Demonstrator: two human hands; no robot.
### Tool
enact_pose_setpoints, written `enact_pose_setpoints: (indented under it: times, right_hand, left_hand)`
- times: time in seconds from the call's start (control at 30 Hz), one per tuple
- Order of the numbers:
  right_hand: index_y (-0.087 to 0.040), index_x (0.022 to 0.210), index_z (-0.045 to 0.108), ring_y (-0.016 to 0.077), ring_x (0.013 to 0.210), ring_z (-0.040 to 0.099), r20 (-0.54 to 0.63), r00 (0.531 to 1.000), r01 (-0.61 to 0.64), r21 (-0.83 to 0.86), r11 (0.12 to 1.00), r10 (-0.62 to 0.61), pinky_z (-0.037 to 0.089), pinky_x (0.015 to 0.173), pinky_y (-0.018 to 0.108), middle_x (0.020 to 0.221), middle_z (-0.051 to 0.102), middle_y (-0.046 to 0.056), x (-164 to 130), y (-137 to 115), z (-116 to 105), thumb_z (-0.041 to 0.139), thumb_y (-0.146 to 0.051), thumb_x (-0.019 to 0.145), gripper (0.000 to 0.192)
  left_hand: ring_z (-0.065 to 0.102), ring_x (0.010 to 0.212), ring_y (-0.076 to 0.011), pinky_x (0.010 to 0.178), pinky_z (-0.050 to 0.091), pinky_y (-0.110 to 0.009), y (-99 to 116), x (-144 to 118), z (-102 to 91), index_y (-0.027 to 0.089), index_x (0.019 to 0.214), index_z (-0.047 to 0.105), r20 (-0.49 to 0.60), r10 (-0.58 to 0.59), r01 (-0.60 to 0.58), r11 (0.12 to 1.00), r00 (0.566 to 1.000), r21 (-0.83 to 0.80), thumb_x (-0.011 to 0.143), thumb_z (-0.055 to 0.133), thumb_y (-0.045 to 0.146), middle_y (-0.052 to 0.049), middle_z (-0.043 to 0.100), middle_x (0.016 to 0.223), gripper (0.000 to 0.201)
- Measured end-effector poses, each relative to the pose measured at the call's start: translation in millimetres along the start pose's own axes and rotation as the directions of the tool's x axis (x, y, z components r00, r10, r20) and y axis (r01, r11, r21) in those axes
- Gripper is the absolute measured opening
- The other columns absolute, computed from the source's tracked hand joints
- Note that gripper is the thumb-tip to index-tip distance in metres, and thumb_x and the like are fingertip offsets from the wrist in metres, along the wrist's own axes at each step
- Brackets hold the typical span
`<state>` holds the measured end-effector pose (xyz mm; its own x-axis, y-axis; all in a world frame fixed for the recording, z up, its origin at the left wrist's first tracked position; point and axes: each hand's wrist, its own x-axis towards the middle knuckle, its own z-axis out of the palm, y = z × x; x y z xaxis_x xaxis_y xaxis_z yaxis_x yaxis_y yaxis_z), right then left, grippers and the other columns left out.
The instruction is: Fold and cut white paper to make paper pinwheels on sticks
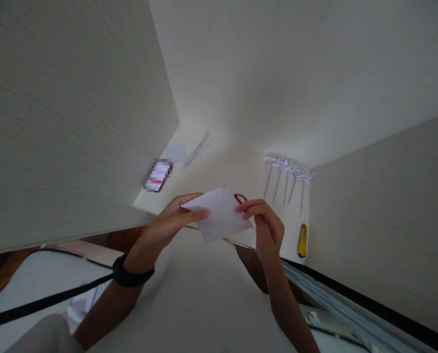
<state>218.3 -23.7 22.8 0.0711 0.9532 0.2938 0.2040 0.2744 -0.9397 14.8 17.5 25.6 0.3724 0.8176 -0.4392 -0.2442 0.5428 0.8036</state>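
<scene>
Folded white paper (221, 213) is held above the table edge (241, 171), pinched on both sides. Left hand (174, 218) clamps its left edge, thumb on top. Right hand (266, 223) grips the right edge with fingertips closed. Red-handled scissors (240, 198) lie just behind the right fingers; a yellow cutter (302, 240) sits to their right, paper pinwheels (288, 176) beyond.

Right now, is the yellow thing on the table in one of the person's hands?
No, the yellow thing lies alone on the table, while the left hand and right hand hold a folded white paper.
</scene>
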Motion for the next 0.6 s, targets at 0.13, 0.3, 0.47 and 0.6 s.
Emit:
enact_pose_setpoints:
  times: [0.13, 0.3, 0.47, 0.6]
  right_hand:
    - [-0.025, 0.089, 0.063, 0.0189, 0.084, 0.062, 0.032, 0.999, -0.029, 0.043, 0.999, 0.028, 0.048, 0.079, 0.035, 0.086, 0.067, 0.003, -1.5, -3.2, -8.6, 0.042, -0.029, 0.097, 0.023]
    - [-0.025, 0.094, 0.061, 0.0177, 0.085, 0.060, 0.195, 0.975, -0.096, -0.039, 0.995, 0.102, 0.047, 0.078, 0.033, 0.088, 0.064, 0.002, 4.3, -7.3, -21.1, 0.051, -0.027, 0.093, 0.010]
    - [-0.024, 0.100, 0.058, 0.0214, 0.099, 0.058, 0.328, 0.944, 0.142, -0.296, 0.945, -0.039, 0.046, 0.088, 0.039, 0.103, 0.061, 0.006, 25.0, -20.6, -22.0, 0.057, -0.021, 0.088, 0.013]
    - [-0.024, 0.101, 0.058, 0.0252, 0.108, 0.056, 0.416, 0.902, 0.308, -0.431, 0.848, -0.116, 0.046, 0.090, 0.043, 0.116, 0.059, 0.011, 36.8, -27.5, -10.5, 0.062, -0.022, 0.086, 0.015]
  left_hand:
    - [0.065, 0.080, -0.0141, 0.071, 0.049, -0.021, 1.2, -5.9, 4.6, 0.019, 0.095, 0.076, 0.051, 0.044, -0.048, 0.995, 0.998, 0.084, 0.076, 0.075, 0.026, -0.004, 0.074, 0.091, 0.021]
    - [0.063, 0.067, -0.0140, 0.059, 0.048, -0.020, -2.8, -16.8, 28.4, 0.018, 0.092, 0.076, 0.046, 0.028, -0.032, 0.995, 0.999, 0.090, 0.075, 0.074, 0.029, -0.003, 0.072, 0.078, 0.020]
    - [0.056, 0.053, -0.0111, 0.051, 0.045, -0.020, -9.0, -21.4, 46.4, 0.018, 0.084, 0.074, -0.052, 0.032, -0.025, 0.991, 0.998, 0.132, 0.076, 0.070, 0.024, 0.002, 0.063, 0.058, 0.011]
    - [0.059, 0.061, -0.0117, 0.055, 0.044, -0.020, -13.3, -15.4, 43.5, 0.018, 0.090, 0.073, 0.002, 0.050, -0.050, 0.981, 0.999, 0.186, 0.077, 0.066, 0.021, 0.001, 0.067, 0.072, 0.015]
